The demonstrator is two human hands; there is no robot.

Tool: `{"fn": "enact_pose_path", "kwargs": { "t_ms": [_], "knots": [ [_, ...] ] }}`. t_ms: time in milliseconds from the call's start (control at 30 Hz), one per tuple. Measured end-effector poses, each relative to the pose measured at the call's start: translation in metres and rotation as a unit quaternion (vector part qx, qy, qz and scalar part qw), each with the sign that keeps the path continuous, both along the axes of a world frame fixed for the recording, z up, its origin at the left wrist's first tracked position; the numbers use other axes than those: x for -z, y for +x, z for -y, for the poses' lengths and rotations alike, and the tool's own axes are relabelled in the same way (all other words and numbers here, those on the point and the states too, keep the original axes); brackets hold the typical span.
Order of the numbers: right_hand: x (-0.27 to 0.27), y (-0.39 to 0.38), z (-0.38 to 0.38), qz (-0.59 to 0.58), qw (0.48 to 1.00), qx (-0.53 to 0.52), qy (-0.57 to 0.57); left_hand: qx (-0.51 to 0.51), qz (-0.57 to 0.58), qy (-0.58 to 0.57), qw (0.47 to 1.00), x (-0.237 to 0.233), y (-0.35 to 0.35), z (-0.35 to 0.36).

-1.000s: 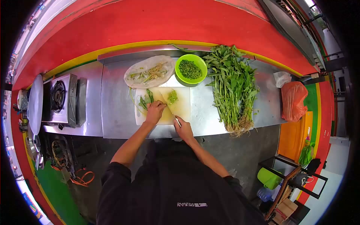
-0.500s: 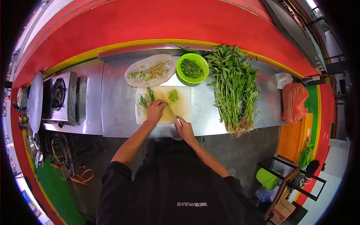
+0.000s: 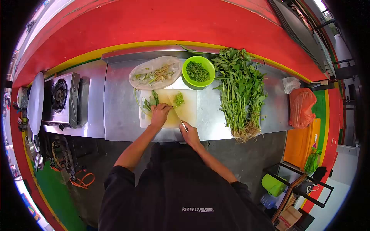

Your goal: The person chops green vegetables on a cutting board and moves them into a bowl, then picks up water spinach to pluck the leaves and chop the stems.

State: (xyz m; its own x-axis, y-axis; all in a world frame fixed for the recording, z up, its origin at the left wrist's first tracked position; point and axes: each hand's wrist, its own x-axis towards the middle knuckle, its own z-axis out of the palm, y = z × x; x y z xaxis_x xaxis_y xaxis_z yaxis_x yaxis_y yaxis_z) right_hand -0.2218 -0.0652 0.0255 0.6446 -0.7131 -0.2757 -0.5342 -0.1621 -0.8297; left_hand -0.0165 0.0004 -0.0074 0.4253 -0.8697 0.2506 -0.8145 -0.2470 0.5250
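On the white cutting board (image 3: pixel 189 112), my left hand (image 3: pixel 159 115) is closed, pressing down leafy green stems (image 3: pixel 151 101) whose leaves stick out past the knuckles. My right hand (image 3: pixel 190 134) grips a kitchen knife (image 3: pixel 175 114) by its handle. The blade slants up and left, its edge close beside my left fingertips. A small heap of chopped green stems (image 3: pixel 178 99) lies just beyond the blade. Behind the board stands a lime-green bowl (image 3: pixel 211 68) filled with finely cut greens. What my left fingers pinch is partly hidden beneath them.
A clear plastic bag (image 3: pixel 135 80) with root ends and trimmings lies behind the board. To the right rests a large rooted bundle of leafy greens (image 3: pixel 243 92), then a red plastic bag (image 3: pixel 302 107). A gas stove (image 3: pixel 59 96) stands at the left.
The view has shifted very slightly. Both hands, the knife and the greens look almost the same as before.
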Motion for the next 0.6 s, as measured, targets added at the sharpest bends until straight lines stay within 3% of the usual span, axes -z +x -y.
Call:
{"fn": "enact_pose_path", "kwargs": {
  "t_ms": [500,567,600],
  "knots": [
    [-0.006,0.003,0.000,-0.004,0.998,0.015,0.063,0.006,-0.014,-0.020,1.000,0.002,0.002,0.005],
    [0.017,0.001,-0.002,0.053,0.995,0.004,-0.080,0.006,-0.012,-0.017,1.000,0.002,0.002,0.004],
    [0.007,0.004,0.000,0.032,0.998,0.002,-0.047,0.005,-0.013,-0.009,1.000,0.002,0.002,0.003]
  ]
}}
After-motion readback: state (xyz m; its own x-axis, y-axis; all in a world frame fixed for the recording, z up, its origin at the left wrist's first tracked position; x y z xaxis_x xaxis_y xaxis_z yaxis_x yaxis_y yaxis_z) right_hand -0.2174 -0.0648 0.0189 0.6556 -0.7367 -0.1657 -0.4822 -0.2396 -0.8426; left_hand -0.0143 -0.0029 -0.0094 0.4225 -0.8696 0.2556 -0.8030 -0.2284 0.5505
